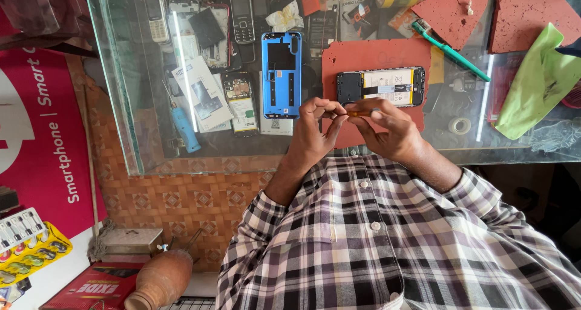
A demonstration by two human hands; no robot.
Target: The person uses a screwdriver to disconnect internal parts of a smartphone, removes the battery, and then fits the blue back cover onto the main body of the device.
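Observation:
Both my hands are raised together over the near edge of a glass counter (130,104). My right hand (390,128) pinches a small orange-handled tool (358,113). My left hand (315,128) has its fingertips closed at that tool's tip; whether a small part sits between them is hidden. Just beyond my hands, an opened black phone (381,86) with its battery showing lies on a red mat (339,59). A blue phone back cover (281,74) lies to the left of the mat.
A green toothbrush (451,51), a green cloth (538,80), a tape roll (460,125) and red foam pieces (454,7) lie to the right. Several phones and a blue-handled screwdriver (184,128) lie at left. A clay pot (160,280) stands below.

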